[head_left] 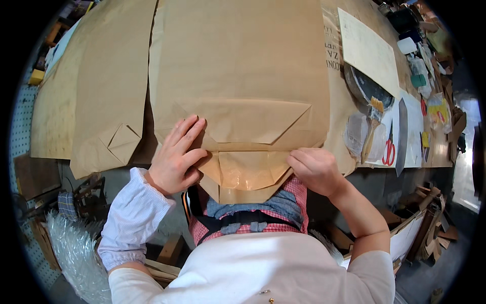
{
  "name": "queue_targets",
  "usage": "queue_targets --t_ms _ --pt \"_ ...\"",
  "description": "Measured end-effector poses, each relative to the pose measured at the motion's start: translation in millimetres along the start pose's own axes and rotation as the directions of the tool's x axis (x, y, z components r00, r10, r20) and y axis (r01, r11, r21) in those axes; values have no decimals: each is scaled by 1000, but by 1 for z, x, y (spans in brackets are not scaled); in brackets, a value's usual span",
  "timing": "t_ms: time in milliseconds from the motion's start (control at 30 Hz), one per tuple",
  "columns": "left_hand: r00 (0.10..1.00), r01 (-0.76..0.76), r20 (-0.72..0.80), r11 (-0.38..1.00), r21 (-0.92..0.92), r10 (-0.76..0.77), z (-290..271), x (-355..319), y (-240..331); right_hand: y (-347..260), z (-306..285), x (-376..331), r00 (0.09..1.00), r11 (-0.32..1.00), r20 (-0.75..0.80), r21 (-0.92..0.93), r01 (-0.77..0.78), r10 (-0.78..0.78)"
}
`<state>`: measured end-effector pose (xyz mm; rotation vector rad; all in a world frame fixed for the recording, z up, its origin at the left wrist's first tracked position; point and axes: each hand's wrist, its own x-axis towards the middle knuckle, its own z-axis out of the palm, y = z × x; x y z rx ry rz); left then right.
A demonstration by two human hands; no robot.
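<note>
A large brown kraft paper bag (238,66) lies lengthwise on the table, its folded end at the near edge. Creased flaps form a slanted-corner panel there. Below a straight crease, the bag's end flap (245,164) hangs toward my lap, with a shiny patch on its lower part. My left hand (174,157) rests with fingers stretched on the bag's left corner, the thumb by the flap. At the right end of the crease, my right hand (318,168) pinches the paper between curled fingers and thumb. A pale sleeve cover wraps my left forearm.
Another brown paper bag (109,91) lies to the left, its folded corner over the edge. To the right are a dark basin (362,83) partly under a pale board (368,48), a brush (373,121), red-handled scissors (389,149) and a long flat blade (401,134).
</note>
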<state>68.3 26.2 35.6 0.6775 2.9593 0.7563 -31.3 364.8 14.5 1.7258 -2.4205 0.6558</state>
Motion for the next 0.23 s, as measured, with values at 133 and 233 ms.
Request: queue_targets --t_ms 133,233 --pt "988 90 -100 963 -253 -119 -2 2 -8 -2 7 7 929 923 -138 232 -307 344" --pt "893 427 82 775 -466 -443 -17 21 -1 -3 -5 21 846 826 -89 292 -483 526"
